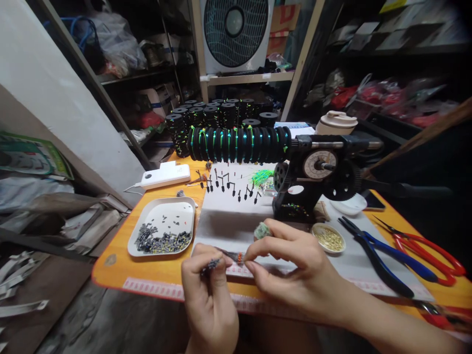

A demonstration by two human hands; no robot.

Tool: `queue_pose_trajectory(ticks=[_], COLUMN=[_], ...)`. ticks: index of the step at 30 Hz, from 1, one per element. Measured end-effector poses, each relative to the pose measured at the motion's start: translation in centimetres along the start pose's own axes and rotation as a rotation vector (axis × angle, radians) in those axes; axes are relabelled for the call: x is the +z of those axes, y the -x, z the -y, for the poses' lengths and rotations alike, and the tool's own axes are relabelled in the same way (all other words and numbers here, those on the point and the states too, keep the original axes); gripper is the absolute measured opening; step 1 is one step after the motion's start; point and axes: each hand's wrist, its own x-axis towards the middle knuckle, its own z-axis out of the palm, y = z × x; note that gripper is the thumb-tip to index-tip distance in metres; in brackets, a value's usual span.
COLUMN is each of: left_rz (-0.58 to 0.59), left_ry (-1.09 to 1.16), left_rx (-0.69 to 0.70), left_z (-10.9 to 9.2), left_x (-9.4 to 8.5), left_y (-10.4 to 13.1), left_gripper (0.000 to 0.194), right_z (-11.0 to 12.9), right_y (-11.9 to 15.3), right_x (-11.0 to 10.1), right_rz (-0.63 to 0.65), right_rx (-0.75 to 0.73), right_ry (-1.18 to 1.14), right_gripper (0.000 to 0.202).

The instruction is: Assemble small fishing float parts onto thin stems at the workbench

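My left hand (208, 290) is closed around a bunch of small dark grey pieces (211, 266), their ends showing between thumb and curled fingers. A thin dark bundle of strands (228, 254) runs from it toward several tiny orange beads (240, 257). At those beads, the thumb and forefinger of my right hand (291, 260) come together in a pinch; what lies between the tips is too small to name. A pale green, rough wad (262, 230) sits by a bent finger of my right hand. Both hands are above the table's front edge.
A winding machine (313, 172) carries a black ribbed roller (239, 144) with green cords. Left stands a white tray (134, 241) of small dark pieces. A dish (342, 244) of gold bits, blue-handled pliers (383, 260) and red-handled pliers (424, 250) lie right. Black spools (210, 115) stand behind.
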Motion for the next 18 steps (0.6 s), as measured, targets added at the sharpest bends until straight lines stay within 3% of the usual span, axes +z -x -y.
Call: queue_pose_trajectory(ticks=[4,12,16,18], left_rz=[-0.128,0.155,0.165,0.168], left_ry=[-0.076,0.139,0.286,0.318], left_rx=[-0.075,-0.536,-0.747,-0.789], left_z=[0.0,-1.0,-1.7,-1.9], left_x=[-0.8,-0.6,0.4,0.8], left_y=[-0.8,-0.4,0.2,0.4], left_gripper=[0.007,0.019,0.024,0.024], right_z=[-0.1,-0.1,-0.5,-0.6], right_y=[-0.3,-0.2,-0.2,-0.2], right_x=[-0.4,-0.4,-0.4,-0.3], right_rz=[-0.008,0.024,0.016,0.001], right_rx=[-0.001,0.055,0.074,0.070], right_ry=[-0.027,-0.063,-0.048,-0.057], right_gripper=[0.008,0.009,0.009,0.009])
